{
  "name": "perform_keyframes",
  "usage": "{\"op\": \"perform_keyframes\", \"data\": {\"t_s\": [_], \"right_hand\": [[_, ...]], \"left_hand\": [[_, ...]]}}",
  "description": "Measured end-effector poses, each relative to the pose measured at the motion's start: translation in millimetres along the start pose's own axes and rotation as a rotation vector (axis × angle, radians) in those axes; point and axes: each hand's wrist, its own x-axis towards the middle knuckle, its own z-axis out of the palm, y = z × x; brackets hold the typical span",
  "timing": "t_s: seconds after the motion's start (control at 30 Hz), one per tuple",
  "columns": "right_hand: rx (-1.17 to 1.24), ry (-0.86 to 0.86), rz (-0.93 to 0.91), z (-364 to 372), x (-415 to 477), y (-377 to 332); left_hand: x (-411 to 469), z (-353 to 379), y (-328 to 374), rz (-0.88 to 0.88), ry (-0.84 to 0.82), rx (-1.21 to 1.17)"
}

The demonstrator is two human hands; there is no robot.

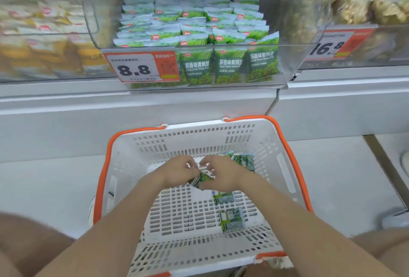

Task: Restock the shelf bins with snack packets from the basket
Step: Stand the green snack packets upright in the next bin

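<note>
Both hands are down in the white basket (192, 131), meeting over the far half of its floor. The left hand (180, 169) and right hand (219, 173) each have fingers curled onto a green packet (202, 179) pinched between them. Whether that is one packet or a small bunch cannot be told, since the hands cover most of it. More loose packets (232, 219) lie on the slotted floor, one partly behind the right hand and two nearer the person. The clear bin (287, 55) that takes this product sits above and beyond the basket. It is already stacked close to its front rim with matching green packets, and has a price tag (139, 67) on its front. Risks, as judged:

1. The grip looks like a fingertip pinch on a slick film pack. If several are bunched, one could slide out during the lift and fall back into the basket or to the floor.
2. The bin is nearly full, so a packet laid on top near the front could tip over the rim, or push a standing row out of line.
3. The left bin (44, 64) and right bin (389, 51) hold other goods, so a careless reach could drop the packet in the wrong one.
4. The packet behind the right hand is easily missed.
</note>
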Motion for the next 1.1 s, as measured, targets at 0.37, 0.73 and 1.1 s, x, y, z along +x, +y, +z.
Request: {"op": "perform_keyframes", "data": {"t_s": [0.37,0.73,1.1], "right_hand": [[0.692,0.216,-0.07,-24,-39,-63],[0.751,0.955,-0.36,-91,-94,-189],[0.501,1.02,-0.223,-233,-8,-267]], "left_hand": [[-85,-69,29,0.207,0.11,-0.297],[-144,-127,115,0.584,1.208,-0.329],[-128,-186,129,0.567,1.33,0.132]]}}
